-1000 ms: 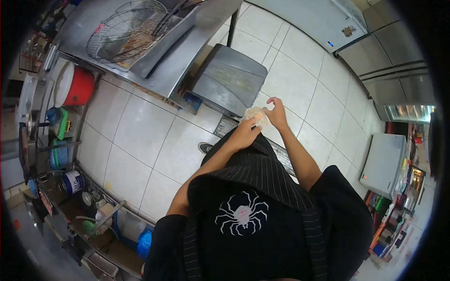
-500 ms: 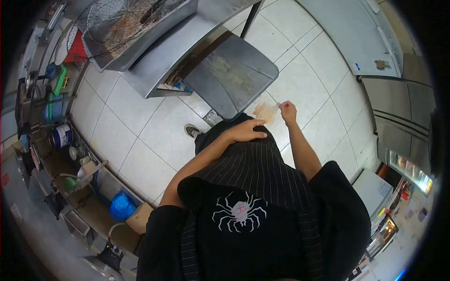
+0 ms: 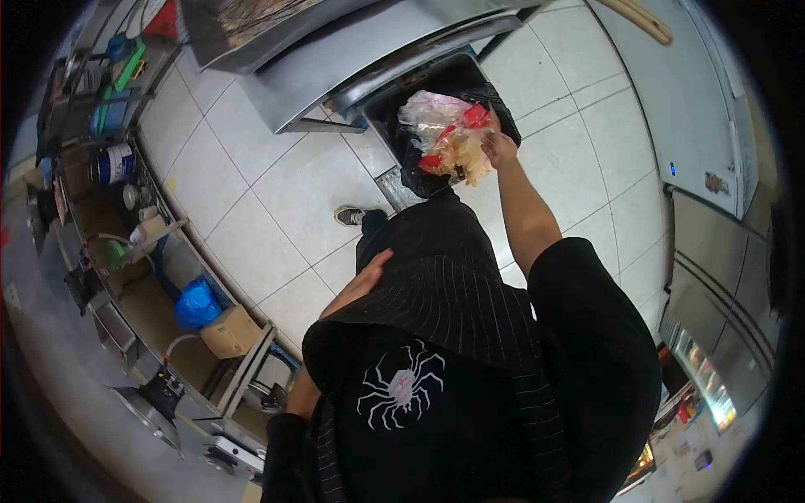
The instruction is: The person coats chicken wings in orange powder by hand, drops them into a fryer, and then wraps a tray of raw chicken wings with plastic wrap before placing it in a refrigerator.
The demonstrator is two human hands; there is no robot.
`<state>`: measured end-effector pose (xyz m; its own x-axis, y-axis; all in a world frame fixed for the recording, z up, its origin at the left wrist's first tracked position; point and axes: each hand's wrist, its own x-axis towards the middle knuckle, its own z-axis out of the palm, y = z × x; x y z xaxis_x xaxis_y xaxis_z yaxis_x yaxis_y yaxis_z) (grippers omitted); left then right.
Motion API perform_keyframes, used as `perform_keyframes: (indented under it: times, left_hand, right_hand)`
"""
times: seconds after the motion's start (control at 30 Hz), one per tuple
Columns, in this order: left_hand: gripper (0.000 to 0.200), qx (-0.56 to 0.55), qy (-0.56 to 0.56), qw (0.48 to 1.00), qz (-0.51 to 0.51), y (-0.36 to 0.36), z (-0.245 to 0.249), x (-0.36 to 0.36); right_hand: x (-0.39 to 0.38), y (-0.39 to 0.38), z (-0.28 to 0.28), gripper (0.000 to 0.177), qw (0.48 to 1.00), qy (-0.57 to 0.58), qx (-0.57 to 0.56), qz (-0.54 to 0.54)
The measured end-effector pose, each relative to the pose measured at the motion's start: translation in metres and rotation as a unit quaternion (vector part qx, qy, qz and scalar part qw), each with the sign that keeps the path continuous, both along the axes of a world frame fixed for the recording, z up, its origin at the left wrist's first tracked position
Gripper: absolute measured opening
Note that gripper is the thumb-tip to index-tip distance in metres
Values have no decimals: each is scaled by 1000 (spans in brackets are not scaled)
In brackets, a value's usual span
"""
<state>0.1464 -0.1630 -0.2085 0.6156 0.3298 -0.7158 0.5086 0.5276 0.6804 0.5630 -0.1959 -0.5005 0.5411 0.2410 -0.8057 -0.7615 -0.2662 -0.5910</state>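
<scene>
My right hand (image 3: 501, 149) is over the right side of a trash bin (image 3: 381, 126), its fingers closed on a thin clear plastic bag (image 3: 471, 163) with orange stains. The bin stands uncovered, lined with a black trash bag (image 3: 505, 117). Crumpled clear plastic (image 3: 432, 109) and red pieces (image 3: 476, 116) fill its top. My left hand (image 3: 366, 281) lies flat on the striped apron (image 3: 444, 285) at my thigh, fingers stretched out and holding nothing.
A steel table (image 3: 335, 71) with a tray overhangs the bin's far side. At left is a shelf unit holding a blue bag (image 3: 198, 303), a cardboard box (image 3: 231, 332) and a dark blue can (image 3: 116, 163). A white fridge or freezer (image 3: 696, 126) stands at right. My shoe (image 3: 349, 216) is on the tiles.
The bin's grey lid has come up from the opening, showing the trash inside. My right hand has moved up and forward over the bin with the stained bag. My left hand has drawn back leftward.
</scene>
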Motion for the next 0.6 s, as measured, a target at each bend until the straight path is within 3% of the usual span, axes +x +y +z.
perform_keyframes:
  times: [0.07,0.17,0.23,0.27,0.3,0.37,0.47,0.5,0.53,0.6]
  left_hand:
    - [66,-50,32,994,88,-15,-2,-51]
    - [71,-152,41,962,225,-33,-24,-118]
    - [74,-224,29,922,313,-47,-45,-162]
    - [75,-264,17,897,354,-51,-61,-183]
    - [77,-296,3,873,389,-57,-75,-204]
    - [80,-342,-49,824,448,-58,-104,-244]
    - [85,-392,-176,755,495,-48,-134,-301]
    - [92,-354,-16,770,530,-15,-82,-308]
    - [89,-306,-26,794,524,7,-37,-316]
    - [87,-232,-48,814,530,48,-17,-339]
  right_hand:
    - [-5,10,8,16,999,-11,41,-14]
    - [-10,14,24,23,999,-13,20,46]
    - [-6,-16,5,32,948,-164,-28,270]
    - [-29,-6,45,37,990,-45,-80,109]
    - [-56,-6,72,36,976,-104,-127,141]
    - [-67,-39,23,33,901,-171,-199,346]
    - [-176,-45,58,33,843,-90,-231,478]
    - [-210,-46,66,34,832,-65,-230,501]
    - [-243,-40,70,34,821,-48,-225,522]
    - [-305,-9,77,35,800,-27,-209,562]
